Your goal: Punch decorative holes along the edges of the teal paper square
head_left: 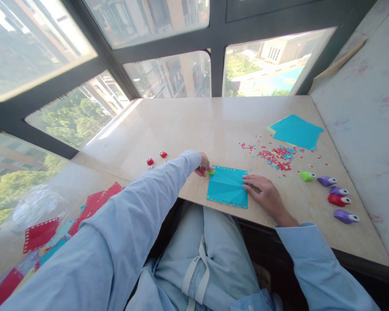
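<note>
Where confetti [277,156] spreads, punches [330,194] beside.

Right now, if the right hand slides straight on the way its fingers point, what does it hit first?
The right hand points left across the blue paper; it would probably first meet the green punch held by the left hand.

The table [188,125] is a pale wooden surface set against the windows. Lying on it: a creased blue paper square [227,186] with punched edges near the front edge, a stack of blue sheets [296,131] at far right, scattered red and blue punch-outs [276,156], a row of small craft punches [332,194] at right, and two red punches [156,158] at left.
</note>
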The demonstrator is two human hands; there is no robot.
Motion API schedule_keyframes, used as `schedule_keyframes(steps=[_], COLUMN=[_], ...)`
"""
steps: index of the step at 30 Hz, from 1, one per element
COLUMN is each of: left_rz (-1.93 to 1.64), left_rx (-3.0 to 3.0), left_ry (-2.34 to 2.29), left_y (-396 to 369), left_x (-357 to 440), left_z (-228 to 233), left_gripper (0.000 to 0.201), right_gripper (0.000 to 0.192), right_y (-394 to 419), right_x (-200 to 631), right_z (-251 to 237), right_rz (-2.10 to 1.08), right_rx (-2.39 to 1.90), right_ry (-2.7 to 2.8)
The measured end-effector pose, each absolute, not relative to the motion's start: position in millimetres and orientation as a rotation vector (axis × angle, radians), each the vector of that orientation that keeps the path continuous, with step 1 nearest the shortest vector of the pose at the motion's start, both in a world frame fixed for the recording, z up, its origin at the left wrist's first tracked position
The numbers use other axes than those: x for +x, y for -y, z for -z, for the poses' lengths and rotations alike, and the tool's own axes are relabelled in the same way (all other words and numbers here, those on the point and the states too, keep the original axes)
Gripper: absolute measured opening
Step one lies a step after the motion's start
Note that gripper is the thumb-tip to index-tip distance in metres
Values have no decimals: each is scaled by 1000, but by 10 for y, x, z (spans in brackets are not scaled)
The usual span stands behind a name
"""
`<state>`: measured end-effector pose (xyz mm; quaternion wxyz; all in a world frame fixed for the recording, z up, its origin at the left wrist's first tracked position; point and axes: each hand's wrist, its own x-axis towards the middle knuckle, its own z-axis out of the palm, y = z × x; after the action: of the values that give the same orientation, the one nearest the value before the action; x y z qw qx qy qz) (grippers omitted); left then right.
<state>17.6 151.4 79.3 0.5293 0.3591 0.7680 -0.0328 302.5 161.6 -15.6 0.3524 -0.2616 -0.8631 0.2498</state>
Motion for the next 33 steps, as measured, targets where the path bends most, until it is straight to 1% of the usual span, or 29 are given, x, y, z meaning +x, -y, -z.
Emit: schedule_keyframes(steps=[3, 8, 12, 16, 20, 28, 33], left_rz=[-1, -304, -498, -535, -529, -580, -624], left_rx=[841, 740, 730, 740, 759, 988, 1081], left_ry=[-1788, -1709, -1719, -1726, -1756, -2018, -2158], left_y=[-1456, -1306, -1185, -1090, -1022, -894, -812], left_x=[110, -14, -103, -193, -246, -258, -227], left_z=[-774, -642, -572, -585, -589, -530, -486], left_gripper=[20, 30, 34, 35, 29, 22, 30], right_gripper=[26, 25, 24, 24, 24, 25, 24], right_y=[-1621, -1628, -1634, -1636, -1640, -1625, -1612], right_x=[3026, 3025, 3022, 3017, 3016, 3007, 3001], right_z=[147, 141, 149, 165, 173, 127, 108], right_rz=[-663, -672, -683, -664, -663, -685, -704], right_rx=[-701, -725, -734, -722, -724, -737, -764], right_ry=[2234, 2232, 2236, 2235, 2239, 2213, 2202])
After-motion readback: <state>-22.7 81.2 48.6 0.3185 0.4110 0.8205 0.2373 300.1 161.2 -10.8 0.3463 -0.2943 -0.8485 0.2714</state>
